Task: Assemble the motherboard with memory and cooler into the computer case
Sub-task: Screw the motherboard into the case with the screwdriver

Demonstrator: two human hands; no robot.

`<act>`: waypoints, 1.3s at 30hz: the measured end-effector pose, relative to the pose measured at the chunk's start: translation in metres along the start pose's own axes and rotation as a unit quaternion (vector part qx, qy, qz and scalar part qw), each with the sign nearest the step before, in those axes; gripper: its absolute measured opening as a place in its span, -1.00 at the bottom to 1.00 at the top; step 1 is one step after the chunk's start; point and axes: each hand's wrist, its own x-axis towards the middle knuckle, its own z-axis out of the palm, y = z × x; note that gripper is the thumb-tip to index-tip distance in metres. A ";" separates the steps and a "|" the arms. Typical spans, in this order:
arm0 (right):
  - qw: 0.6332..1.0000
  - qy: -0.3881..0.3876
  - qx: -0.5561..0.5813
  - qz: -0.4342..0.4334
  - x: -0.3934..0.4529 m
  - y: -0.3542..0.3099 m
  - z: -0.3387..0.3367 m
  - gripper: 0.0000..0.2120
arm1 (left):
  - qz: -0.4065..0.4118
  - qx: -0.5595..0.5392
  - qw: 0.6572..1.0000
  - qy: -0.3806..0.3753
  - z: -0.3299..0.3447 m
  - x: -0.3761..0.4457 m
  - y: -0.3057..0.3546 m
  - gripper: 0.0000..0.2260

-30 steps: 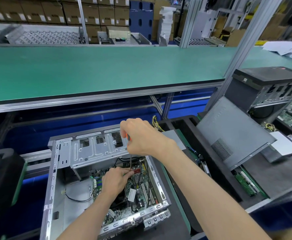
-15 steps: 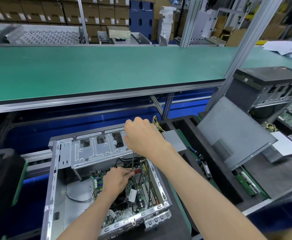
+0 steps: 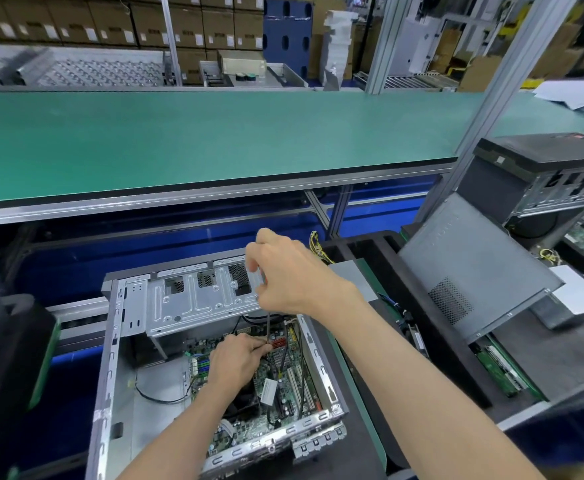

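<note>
**Motherboard seated in case, screw being driven**

The open grey sheet-metal computer case (image 3: 110, 358) lay near centre, with the green motherboard (image 3: 283, 386) already inside. Fastening seemed unfinished. The left hand (image 3: 236, 358) pinched fingertips at the tip of the thin dark-shafted screwdriver (image 3: 268, 327). The right hand (image 3: 283, 275), further right and above, curled its fingers around the handle.

A long green tabletop (image 3: 179, 140) with an aluminium edge spans the scene. Behind it, stacked cardboard boxes (image 3: 117, 22) line shelving, beside a blue pallet (image 3: 285, 39) and grey metal posts (image 3: 384, 43).
</note>
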 end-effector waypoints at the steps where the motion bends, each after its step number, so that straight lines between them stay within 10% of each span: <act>1: 0.999 -0.028 0.035 -0.014 0.001 0.001 -0.003 -0.77 | -0.003 -0.002 1.000 -0.001 0.000 0.000 0.000 -0.78; 29: 0.993 0.062 -0.071 0.070 0.004 -0.004 0.014 -0.74 | 0.002 0.004 1.000 -0.001 -0.001 0.001 0.000 -0.78; 34: 0.999 -0.032 0.039 0.011 0.007 0.002 0.001 -0.77 | -0.002 0.000 1.000 -0.008 -0.001 0.002 -0.001 -0.79; 39: 0.993 0.058 -0.057 0.084 0.003 0.004 0.010 -0.76 | 0.002 -0.005 1.000 -0.007 -0.002 0.002 0.000 -0.80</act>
